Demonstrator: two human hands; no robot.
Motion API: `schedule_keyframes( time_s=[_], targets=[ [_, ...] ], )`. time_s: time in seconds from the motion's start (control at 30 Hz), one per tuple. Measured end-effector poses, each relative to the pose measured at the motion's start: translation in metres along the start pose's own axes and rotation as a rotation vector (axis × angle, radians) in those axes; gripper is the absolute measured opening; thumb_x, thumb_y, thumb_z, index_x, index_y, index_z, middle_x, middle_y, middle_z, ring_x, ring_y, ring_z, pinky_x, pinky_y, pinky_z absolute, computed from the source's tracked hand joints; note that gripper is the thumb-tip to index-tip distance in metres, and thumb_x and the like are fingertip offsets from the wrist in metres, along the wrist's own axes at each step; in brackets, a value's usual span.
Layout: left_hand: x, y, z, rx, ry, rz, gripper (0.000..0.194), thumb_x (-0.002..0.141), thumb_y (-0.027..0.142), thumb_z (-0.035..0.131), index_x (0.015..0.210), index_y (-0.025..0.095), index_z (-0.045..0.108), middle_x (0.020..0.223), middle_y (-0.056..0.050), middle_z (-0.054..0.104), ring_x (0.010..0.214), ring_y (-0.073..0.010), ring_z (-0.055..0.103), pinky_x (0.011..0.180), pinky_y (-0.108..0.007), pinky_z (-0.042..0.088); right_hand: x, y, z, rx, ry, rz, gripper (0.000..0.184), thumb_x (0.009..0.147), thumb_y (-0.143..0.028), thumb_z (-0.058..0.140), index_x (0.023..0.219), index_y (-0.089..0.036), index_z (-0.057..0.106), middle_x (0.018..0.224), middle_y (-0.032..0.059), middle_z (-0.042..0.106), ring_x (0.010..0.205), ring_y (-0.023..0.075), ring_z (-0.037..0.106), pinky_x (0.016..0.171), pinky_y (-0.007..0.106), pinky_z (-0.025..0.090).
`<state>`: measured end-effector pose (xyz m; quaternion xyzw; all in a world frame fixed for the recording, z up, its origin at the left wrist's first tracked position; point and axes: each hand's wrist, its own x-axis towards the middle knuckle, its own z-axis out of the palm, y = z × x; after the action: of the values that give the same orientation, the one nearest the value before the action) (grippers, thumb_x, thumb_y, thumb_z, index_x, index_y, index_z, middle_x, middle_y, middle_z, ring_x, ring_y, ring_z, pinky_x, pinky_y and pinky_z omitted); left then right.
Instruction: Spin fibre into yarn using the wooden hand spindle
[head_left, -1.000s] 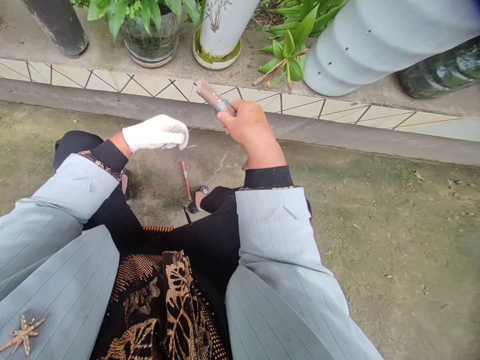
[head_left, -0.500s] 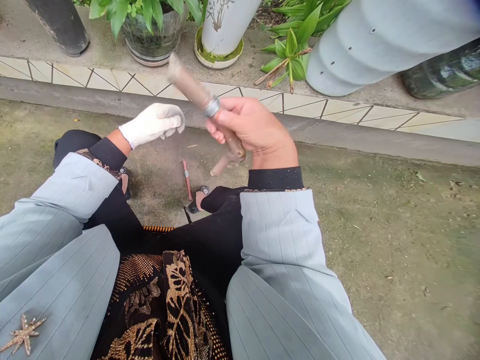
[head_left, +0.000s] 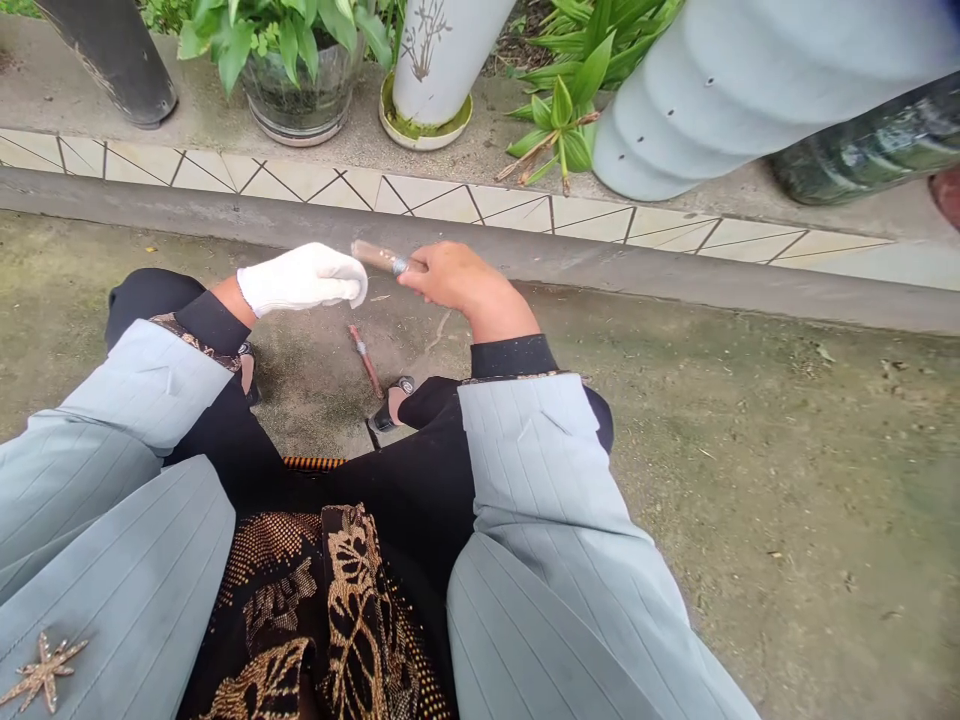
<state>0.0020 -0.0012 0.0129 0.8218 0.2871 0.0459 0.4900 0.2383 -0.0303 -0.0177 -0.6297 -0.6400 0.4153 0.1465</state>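
Observation:
My left hand [head_left: 301, 278] wears a white knitted glove. Its fingers curl together around a greyish edge, and I cannot make out what that is. My bare right hand [head_left: 459, 280] is closed around a brown wooden stick [head_left: 375, 255] with metal wire wound round it. The stick's bare end points left and lies close to the gloved fingertips; whether they touch is unclear. The hand hides the stick's other end. Below, a second, reddish-brown stick [head_left: 365, 360], also bound with wire, lies on the ground between my feet.
A low ledge with a tiled face [head_left: 442, 200] runs across in front. On it stand a dark tube [head_left: 120, 60], a clear plant pot [head_left: 300, 95], a white pot [head_left: 442, 60] in a saucer and a large pale-blue ribbed container [head_left: 697, 90]. Concrete ground [head_left: 750, 430] stretches to the right.
My right hand has come down and left, turning the stick from steeply tilted to nearly level. Its forked lower end is now hidden. My left hand has lowered slightly.

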Motion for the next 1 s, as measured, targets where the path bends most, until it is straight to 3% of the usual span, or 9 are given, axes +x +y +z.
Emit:
schedule_keyframes(
  time_s=[0.13, 0.2, 0.27, 0.37, 0.5, 0.63, 0.77, 0.87, 1.0],
  targets=[
    [-0.007, -0.006, 0.0, 0.011, 0.094, -0.034, 0.021, 0.082, 0.029, 0.055, 0.082, 0.013, 0.068, 0.072, -0.003, 0.063, 0.063, -0.0109, 0.052, 0.062, -0.023, 0.041, -0.015, -0.023, 0.01, -0.014, -0.726, -0.049, 0.009, 0.073, -0.022, 0.073, 0.069, -0.018, 0.066, 0.052, -0.004, 0.056, 0.046, 0.0085, 0.047, 0.049, 0.023, 0.036],
    [-0.008, -0.013, 0.002, -0.005, 0.121, -0.041, 0.023, 0.082, 0.033, 0.056, 0.083, 0.013, 0.068, 0.073, -0.003, 0.064, 0.064, -0.0107, 0.051, 0.062, -0.023, 0.042, -0.027, -0.039, 0.009, 0.145, -0.851, -0.126, 0.011, 0.07, -0.024, 0.075, 0.076, -0.017, 0.069, 0.057, -0.0044, 0.059, 0.048, 0.0077, 0.049, 0.049, 0.022, 0.037],
    [-0.01, -0.022, 0.006, -0.032, 0.162, -0.044, 0.026, 0.082, 0.037, 0.057, 0.086, 0.013, 0.068, 0.075, -0.003, 0.065, 0.065, -0.0112, 0.052, 0.064, -0.023, 0.042, -0.036, -0.05, 0.005, 0.299, -0.762, -0.206, 0.016, 0.071, -0.026, 0.075, 0.08, -0.016, 0.068, 0.061, -0.0036, 0.061, 0.05, 0.0069, 0.049, 0.05, 0.021, 0.038],
    [-0.013, -0.032, 0.014, -0.14, 0.185, -0.022, 0.033, 0.085, 0.044, 0.053, 0.08, 0.013, 0.065, 0.066, -0.003, 0.06, 0.056, -0.0098, 0.045, 0.055, -0.022, 0.038, -0.04, -0.051, 0.005, 0.527, -0.414, -0.26, 0.019, 0.076, -0.031, 0.072, 0.076, -0.015, 0.061, 0.064, -0.0026, 0.059, 0.052, 0.0061, 0.047, 0.049, 0.02, 0.039],
    [-0.023, -0.027, 0.024, -0.188, 0.127, -0.042, 0.037, 0.089, 0.048, 0.049, 0.089, 0.015, 0.065, 0.064, 0.001, 0.053, 0.056, -0.01, 0.045, 0.055, -0.021, 0.037, -0.03, -0.036, 0.022, 0.716, -0.068, -0.165, 0.03, 0.083, -0.041, 0.064, 0.069, -0.018, 0.05, 0.063, -0.0026, 0.053, 0.051, 0.0064, 0.045, 0.047, 0.019, 0.038],
    [-0.029, -0.022, 0.031, 0.041, 0.067, -0.056, 0.038, 0.091, 0.047, 0.045, 0.093, 0.016, 0.066, 0.071, 0.0, 0.058, 0.061, -0.0115, 0.048, 0.062, -0.023, 0.039, -0.024, -0.026, 0.045, 0.534, 0.041, -0.012, 0.019, 0.087, -0.033, 0.056, 0.075, -0.018, 0.052, 0.068, -0.0006, 0.055, 0.052, 0.0082, 0.048, 0.048, 0.021, 0.038],
    [-0.031, -0.03, 0.04, 0.407, 0.076, -0.034, 0.035, 0.093, 0.038, 0.04, 0.088, 0.016, 0.067, 0.082, -0.005, 0.065, 0.074, -0.0162, 0.055, 0.07, -0.026, 0.039, -0.026, -0.024, 0.058, -0.028, 0.059, 0.023, 0.016, 0.087, -0.034, 0.055, 0.087, -0.018, 0.059, 0.082, 0.0069, 0.065, 0.068, 0.0155, 0.057, 0.059, 0.026, 0.04],
    [-0.033, -0.033, 0.046, 0.579, 0.036, -0.042, 0.029, 0.089, 0.034, 0.045, 0.083, 0.017, 0.068, 0.078, -0.006, 0.066, 0.069, -0.0168, 0.053, 0.063, -0.026, 0.035, -0.029, -0.025, 0.062, -0.343, -0.199, -0.013, 0.015, 0.084, -0.032, 0.06, 0.083, -0.017, 0.063, 0.082, 0.0103, 0.068, 0.074, 0.0204, 0.06, 0.061, 0.029, 0.038],
    [-0.043, -0.029, 0.047, 0.263, -0.094, 0.052, 0.029, 0.087, 0.037, 0.049, 0.073, 0.017, 0.065, 0.071, -0.003, 0.063, 0.065, -0.0139, 0.052, 0.062, -0.024, 0.038, -0.034, -0.028, 0.059, -0.144, -0.851, -0.081, 0.012, 0.079, -0.029, 0.064, 0.08, -0.018, 0.066, 0.063, 0.0004, 0.061, 0.057, 0.0136, 0.054, 0.055, 0.026, 0.039]
  ],
)
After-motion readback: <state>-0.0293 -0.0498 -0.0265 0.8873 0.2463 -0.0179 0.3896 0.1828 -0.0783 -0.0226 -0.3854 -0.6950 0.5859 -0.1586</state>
